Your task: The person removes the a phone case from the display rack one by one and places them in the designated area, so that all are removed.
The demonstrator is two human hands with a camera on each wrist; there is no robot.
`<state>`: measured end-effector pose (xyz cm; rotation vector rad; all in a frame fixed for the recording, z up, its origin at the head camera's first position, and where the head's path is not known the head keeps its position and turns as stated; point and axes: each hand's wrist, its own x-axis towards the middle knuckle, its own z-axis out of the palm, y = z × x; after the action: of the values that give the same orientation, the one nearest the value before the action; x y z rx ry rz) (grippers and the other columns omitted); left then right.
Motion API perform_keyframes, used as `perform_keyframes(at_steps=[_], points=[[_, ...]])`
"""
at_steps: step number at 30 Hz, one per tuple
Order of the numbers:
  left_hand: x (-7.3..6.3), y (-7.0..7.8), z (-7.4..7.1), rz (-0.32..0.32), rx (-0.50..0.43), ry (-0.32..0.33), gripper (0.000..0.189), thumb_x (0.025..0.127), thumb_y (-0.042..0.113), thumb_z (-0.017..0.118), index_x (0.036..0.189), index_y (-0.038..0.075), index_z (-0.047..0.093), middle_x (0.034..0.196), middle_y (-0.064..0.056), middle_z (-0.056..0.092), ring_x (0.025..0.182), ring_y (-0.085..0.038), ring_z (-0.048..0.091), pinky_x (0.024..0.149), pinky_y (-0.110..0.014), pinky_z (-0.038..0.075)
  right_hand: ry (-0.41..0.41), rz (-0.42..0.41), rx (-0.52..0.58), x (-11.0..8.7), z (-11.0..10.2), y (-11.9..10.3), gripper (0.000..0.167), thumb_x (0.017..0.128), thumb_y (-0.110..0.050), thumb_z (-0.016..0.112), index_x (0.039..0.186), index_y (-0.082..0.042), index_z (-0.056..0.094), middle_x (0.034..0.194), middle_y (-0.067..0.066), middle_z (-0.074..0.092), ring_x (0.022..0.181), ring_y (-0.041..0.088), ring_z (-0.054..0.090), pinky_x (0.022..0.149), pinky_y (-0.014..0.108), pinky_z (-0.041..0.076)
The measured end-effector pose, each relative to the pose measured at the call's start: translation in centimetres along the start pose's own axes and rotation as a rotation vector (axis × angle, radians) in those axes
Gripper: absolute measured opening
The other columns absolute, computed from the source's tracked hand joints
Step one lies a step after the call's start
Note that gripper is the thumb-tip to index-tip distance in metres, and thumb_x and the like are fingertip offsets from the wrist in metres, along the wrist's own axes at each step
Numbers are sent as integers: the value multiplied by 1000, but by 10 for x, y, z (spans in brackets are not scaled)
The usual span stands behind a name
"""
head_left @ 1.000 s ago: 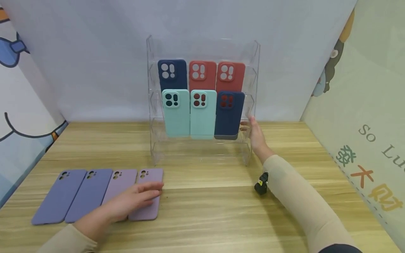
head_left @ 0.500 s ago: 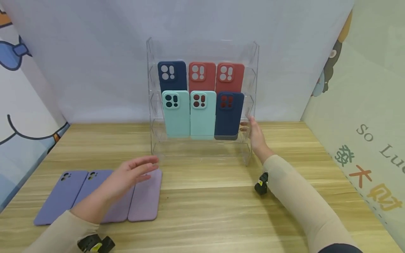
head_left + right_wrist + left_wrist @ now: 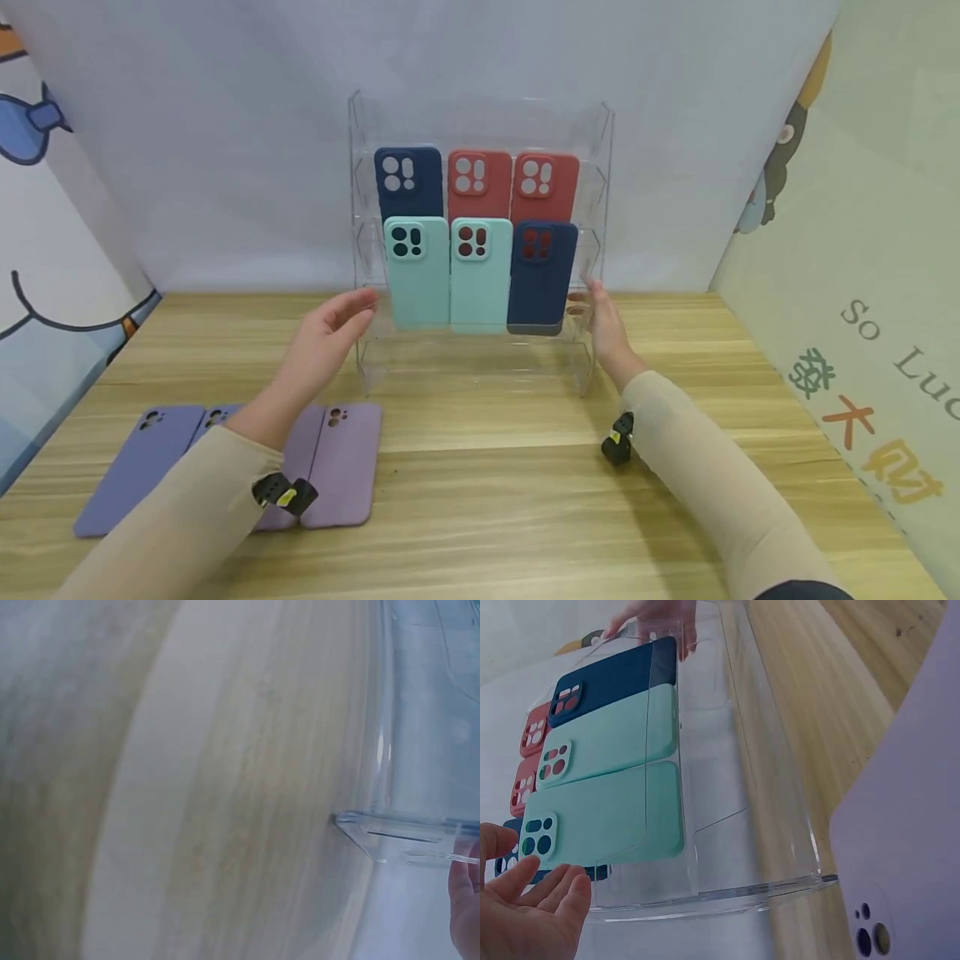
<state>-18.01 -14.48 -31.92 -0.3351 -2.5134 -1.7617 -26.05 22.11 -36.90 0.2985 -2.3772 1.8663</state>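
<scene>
A clear acrylic display stand point(image 3: 472, 379) holds six phone cases in two rows. Its upper row has a navy case point(image 3: 427, 200) and two red cases point(image 3: 480, 200); below are two mint-green cases point(image 3: 480, 292) and another navy case point(image 3: 542, 283). At the stand's left side, my left hand point(image 3: 326, 337) holds nothing, its fingers loosely bent beside the side panel. The left wrist view has these fingers point(image 3: 547, 896) in front of the nearest mint case. My right hand point(image 3: 611, 333) grips the right side panel, thumb pointing up, with fingertips visible through the plastic.
Purple and lilac phone cases lie side by side at the table's front left; the lilac case point(image 3: 341, 467) is nearest the middle, and my left forearm point(image 3: 187, 508) passes over the others. A white backdrop point(image 3: 247, 167) stands behind the stand.
My left hand has lifted off the lilac cases and moved forward to the stand's left side. The right hand has stayed at the right panel.
</scene>
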Motion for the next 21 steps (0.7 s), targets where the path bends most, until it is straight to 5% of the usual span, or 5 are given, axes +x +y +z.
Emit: perform_keyframes(at_steps=[8,21], points=[[30,5,13,90,77,150,46,96,13,50,138,-3,38,141,-21,40,129,-30,39,104,-39,35,-11,3,20,-2,-2,-3,57,102,-34,6,147,1,15,131,33,38,115,47,40,104,53,28],[48,11,25,49,81,146,52,96,10,49,143,-2,29,143,-20,37,129,-28,39,102,-34,37,8,-35,13,2,0,7,57,103,-35,9,146,0,19,129,32,42,113,47,43,101,53,31]])
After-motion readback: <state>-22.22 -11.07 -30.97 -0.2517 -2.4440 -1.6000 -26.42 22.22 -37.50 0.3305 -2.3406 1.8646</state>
